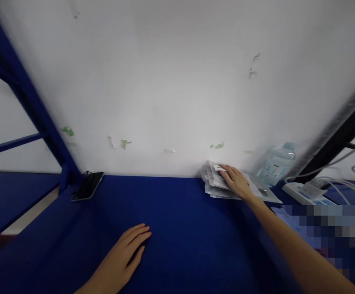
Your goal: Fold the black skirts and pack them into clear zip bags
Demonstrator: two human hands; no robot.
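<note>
My right hand (237, 182) reaches to the back of the blue table (171, 228) and lies on a stack of translucent plastic bags (211, 183). Its fingers are stretched over the top bag, which carries a small white label. What the bags contain cannot be made out. Nearer to me, my left hand (125, 253) rests on the tabletop, holding nothing, with its fingers extended and the thumb apart.
A dark phone or tablet (88, 186) lies at the back left. Right of the bags stand a clear plastic bottle (277, 163) and a white power strip (295, 192) with cables. Blue frame posts (47, 118) rise at left; a white wall (171, 81) closes the back.
</note>
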